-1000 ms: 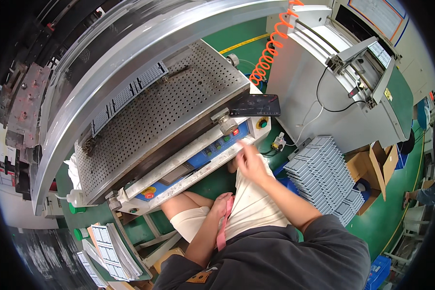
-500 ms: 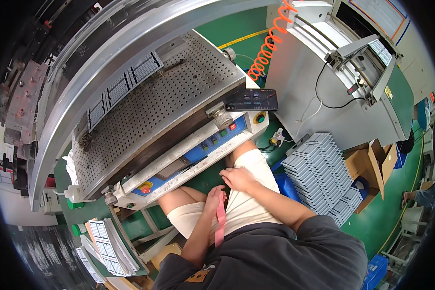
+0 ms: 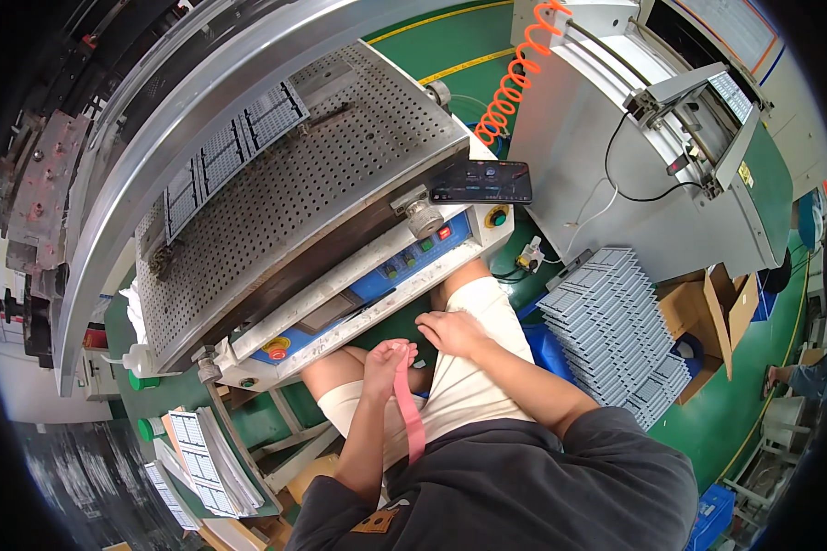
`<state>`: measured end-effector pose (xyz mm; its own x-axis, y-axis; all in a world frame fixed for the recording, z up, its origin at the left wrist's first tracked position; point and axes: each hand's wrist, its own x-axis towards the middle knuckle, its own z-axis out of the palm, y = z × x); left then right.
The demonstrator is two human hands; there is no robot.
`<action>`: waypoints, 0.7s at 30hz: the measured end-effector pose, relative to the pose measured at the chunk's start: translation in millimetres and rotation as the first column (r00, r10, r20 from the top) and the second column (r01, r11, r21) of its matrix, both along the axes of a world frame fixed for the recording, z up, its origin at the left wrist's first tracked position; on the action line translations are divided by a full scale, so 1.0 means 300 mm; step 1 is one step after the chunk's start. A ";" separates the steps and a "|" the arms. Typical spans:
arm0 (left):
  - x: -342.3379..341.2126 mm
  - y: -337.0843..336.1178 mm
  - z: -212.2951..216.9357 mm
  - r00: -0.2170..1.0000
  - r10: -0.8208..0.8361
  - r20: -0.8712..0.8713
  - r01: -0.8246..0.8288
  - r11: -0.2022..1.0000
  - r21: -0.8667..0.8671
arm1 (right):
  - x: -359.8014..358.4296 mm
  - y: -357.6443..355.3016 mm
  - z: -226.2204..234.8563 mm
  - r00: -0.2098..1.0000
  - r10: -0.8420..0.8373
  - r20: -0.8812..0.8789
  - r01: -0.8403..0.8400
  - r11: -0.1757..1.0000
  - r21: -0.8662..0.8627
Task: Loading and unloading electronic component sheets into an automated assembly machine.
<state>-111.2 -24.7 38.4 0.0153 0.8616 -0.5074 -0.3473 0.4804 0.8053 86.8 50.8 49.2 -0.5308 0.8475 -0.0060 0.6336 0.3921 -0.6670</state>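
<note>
Over my lap, my left hand (image 3: 390, 360) is closed, its fingers curled around the upper end of a pink strap (image 3: 408, 409). From there the strap runs down across the light shorts (image 3: 487, 367) to the hem of my dark shirt. Palm down, my right hand (image 3: 450, 332) rests on the right thigh, fingers loosely laid out and nothing seen in them. In front stands a machine with a perforated metal bed (image 3: 312, 174). A white sheet with black printed patterns (image 3: 234, 151) lies on it, partly under a curved metal frame (image 3: 147, 156).
The machine's blue control panel (image 3: 404, 262) faces my knees. A phone (image 3: 492, 182) lies at its right corner, near a coiled orange hose (image 3: 507, 96). To the right are stacked grey trays (image 3: 606, 331) and a cardboard box (image 3: 708, 312). Printed sheets (image 3: 202, 459) lie at the lower left.
My left hand has lifted slightly and shifted left, away from the right hand, drawing the pink strap's upper end along. My right hand stays on the thigh.
</note>
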 end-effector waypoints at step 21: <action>0.121 -0.032 -0.100 0.918 0.221 0.329 -0.209 0.975 -0.072 | 0.002 0.014 0.032 0.979 0.201 -0.015 -0.200 0.956 -0.214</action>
<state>-74.8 -34.2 8.5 0.0050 0.8450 -0.5347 -0.6906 0.3896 0.6093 87.3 54.9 58.9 -0.6892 0.7021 -0.1791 0.5611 0.3608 -0.7450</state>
